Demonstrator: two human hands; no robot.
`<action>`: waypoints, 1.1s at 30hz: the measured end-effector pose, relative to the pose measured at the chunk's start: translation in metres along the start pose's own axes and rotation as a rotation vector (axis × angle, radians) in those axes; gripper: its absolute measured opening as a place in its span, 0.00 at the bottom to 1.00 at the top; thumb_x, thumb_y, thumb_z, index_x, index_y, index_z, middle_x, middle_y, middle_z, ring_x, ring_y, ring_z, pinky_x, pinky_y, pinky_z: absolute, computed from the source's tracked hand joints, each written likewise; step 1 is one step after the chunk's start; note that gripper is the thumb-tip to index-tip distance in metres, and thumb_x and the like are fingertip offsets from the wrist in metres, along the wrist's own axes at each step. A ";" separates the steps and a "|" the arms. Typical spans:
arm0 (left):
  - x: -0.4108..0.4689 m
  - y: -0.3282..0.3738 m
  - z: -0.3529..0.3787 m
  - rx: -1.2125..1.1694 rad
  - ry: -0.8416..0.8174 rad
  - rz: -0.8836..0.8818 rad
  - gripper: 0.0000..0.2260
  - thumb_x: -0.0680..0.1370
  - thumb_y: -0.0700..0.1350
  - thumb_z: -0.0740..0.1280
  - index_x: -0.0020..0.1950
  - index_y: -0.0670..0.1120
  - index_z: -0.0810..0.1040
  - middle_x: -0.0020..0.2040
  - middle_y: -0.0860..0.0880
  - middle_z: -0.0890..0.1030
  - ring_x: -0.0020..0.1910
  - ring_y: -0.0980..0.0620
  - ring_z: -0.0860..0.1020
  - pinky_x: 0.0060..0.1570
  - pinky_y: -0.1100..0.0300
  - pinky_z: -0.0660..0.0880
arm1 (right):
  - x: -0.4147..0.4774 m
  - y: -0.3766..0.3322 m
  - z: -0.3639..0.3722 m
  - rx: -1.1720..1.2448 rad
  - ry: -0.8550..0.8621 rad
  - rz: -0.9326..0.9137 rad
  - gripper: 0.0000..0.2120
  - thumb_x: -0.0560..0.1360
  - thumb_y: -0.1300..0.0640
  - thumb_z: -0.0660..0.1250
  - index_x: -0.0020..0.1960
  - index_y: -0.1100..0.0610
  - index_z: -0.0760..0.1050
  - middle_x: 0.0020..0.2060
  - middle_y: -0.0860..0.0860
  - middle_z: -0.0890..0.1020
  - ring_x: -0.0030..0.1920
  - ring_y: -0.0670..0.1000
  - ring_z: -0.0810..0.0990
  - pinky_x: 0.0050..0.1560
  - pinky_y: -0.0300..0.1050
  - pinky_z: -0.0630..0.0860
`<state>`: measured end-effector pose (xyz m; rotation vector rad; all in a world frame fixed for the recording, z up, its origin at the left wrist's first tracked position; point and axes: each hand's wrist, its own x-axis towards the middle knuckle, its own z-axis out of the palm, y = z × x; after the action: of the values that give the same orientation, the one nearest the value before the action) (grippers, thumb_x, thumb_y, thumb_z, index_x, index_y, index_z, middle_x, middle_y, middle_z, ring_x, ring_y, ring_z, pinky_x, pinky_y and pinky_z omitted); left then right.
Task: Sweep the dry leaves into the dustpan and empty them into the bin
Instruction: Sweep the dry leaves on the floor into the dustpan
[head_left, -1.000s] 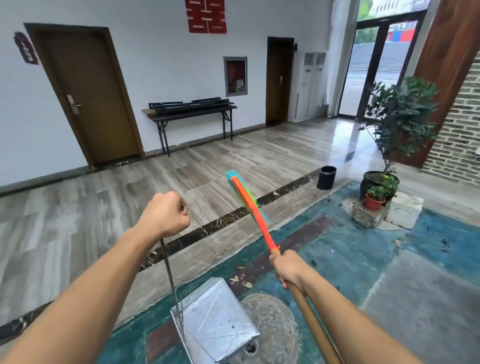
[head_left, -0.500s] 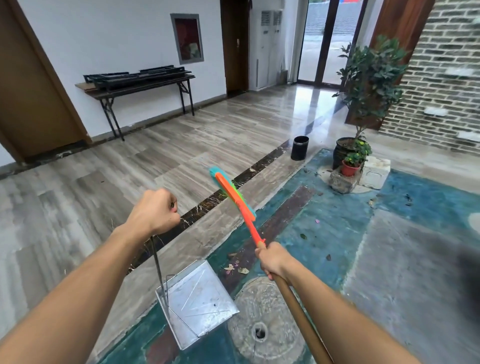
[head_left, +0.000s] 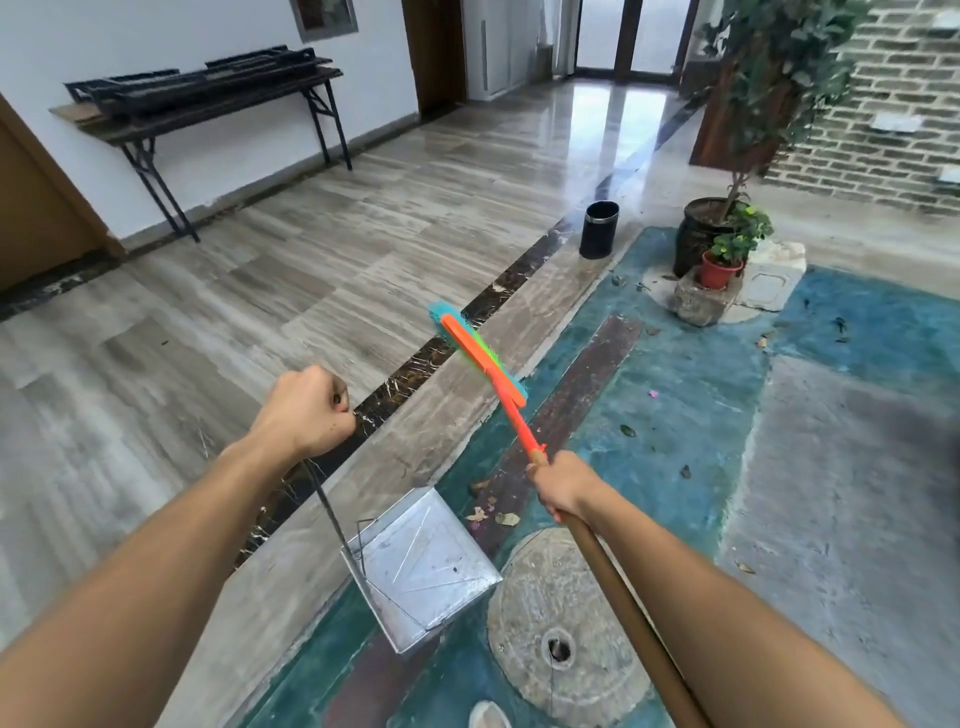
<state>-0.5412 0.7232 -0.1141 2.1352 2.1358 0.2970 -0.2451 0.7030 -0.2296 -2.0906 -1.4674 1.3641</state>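
Observation:
My left hand (head_left: 306, 410) is closed around the thin metal handle of a silver dustpan (head_left: 423, 564), which rests on the floor below it. My right hand (head_left: 563, 486) grips the wooden shaft of a broom (head_left: 485, 358); its orange, green and blue head is lifted off the floor ahead of me. A few dry leaves (head_left: 493, 517) lie just beyond the dustpan's mouth, and more lie scattered on the blue-green floor (head_left: 628, 430). A black bin (head_left: 600, 228) stands further ahead beside the dark marble strip.
A round stone drain cover (head_left: 561, 608) lies right of the dustpan. Potted plants (head_left: 722, 244) on a stone block stand right of the bin. A dark folding table (head_left: 208, 104) is against the left wall. A brick wall is at the far right.
The view has tilted down and shifted right. The broom head and both hands hold nearly the same pose, and the dustpan stays on the floor.

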 end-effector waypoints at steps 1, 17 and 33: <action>0.010 -0.005 0.005 -0.008 -0.012 0.010 0.09 0.61 0.37 0.63 0.23 0.44 0.64 0.21 0.47 0.64 0.27 0.44 0.63 0.26 0.62 0.63 | 0.010 -0.003 0.001 -0.013 0.001 0.008 0.12 0.78 0.53 0.59 0.40 0.58 0.70 0.14 0.48 0.73 0.15 0.49 0.72 0.20 0.37 0.69; 0.176 -0.132 0.110 -0.032 -0.361 0.074 0.14 0.64 0.36 0.66 0.23 0.44 0.64 0.24 0.49 0.61 0.32 0.45 0.60 0.43 0.53 0.75 | 0.156 0.019 0.101 -0.480 0.007 0.148 0.13 0.80 0.48 0.57 0.51 0.57 0.73 0.43 0.56 0.79 0.40 0.59 0.82 0.36 0.47 0.79; 0.245 -0.237 0.259 0.012 -0.623 0.217 0.13 0.65 0.37 0.62 0.22 0.50 0.71 0.18 0.53 0.66 0.26 0.52 0.64 0.23 0.66 0.63 | 0.235 0.080 0.317 -0.686 -0.142 0.308 0.18 0.78 0.56 0.59 0.67 0.54 0.69 0.53 0.55 0.79 0.54 0.57 0.81 0.51 0.51 0.78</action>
<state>-0.7194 0.9857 -0.4017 2.0945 1.5625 -0.3287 -0.4351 0.7688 -0.5783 -2.7771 -1.9436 1.2369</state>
